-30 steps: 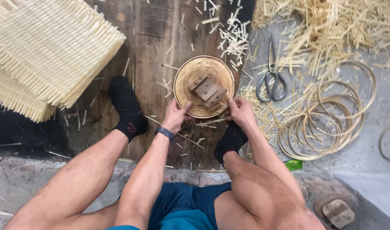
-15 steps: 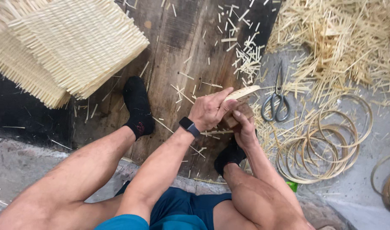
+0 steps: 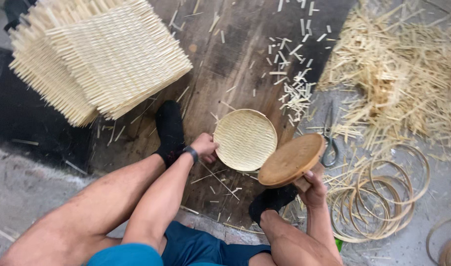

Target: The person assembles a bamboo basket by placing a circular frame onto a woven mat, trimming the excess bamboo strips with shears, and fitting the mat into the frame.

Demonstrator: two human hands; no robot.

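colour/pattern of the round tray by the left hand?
Pale straw-yellow, fine woven basket pattern: round tray, touched by the left hand. Head view.
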